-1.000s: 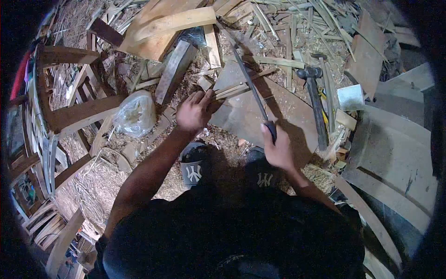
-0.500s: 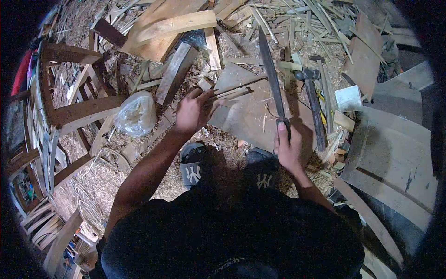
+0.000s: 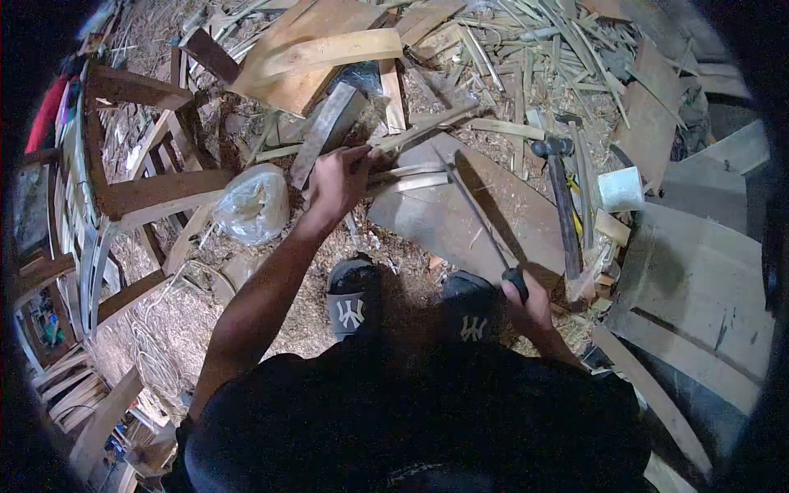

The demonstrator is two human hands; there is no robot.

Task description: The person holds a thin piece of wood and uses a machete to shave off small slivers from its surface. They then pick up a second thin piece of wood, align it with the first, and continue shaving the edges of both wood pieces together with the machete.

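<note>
In my left hand (image 3: 335, 182) a thin wooden strip (image 3: 436, 122) is gripped near one end, its far end angled up to the right. Two more pale sticks (image 3: 415, 174) extend to the right just below it, beside my fingers. My right hand (image 3: 530, 308) is closed round the black handle of a long knife (image 3: 474, 201). Its narrow, dark blade slants up and left, seen nearly edge-on, the tip close to the sticks. Under both lies a flat board (image 3: 427, 234) on the shavings-covered floor, with the blade's shadow across it.
A hammer (image 3: 563, 201) and a white block (image 3: 620, 190) lie to the right. At left are a plastic bag (image 3: 251, 204) and wooden chair frames (image 3: 164, 191). A thick wood block (image 3: 329, 131) lies beyond my left hand. Scrap strips (image 3: 567, 49) pile up at the back.
My right hand has lowered and turned the knife, so its blade now tilts left toward the sticks. The strip in my left hand has swung upward, away from the two sticks.
</note>
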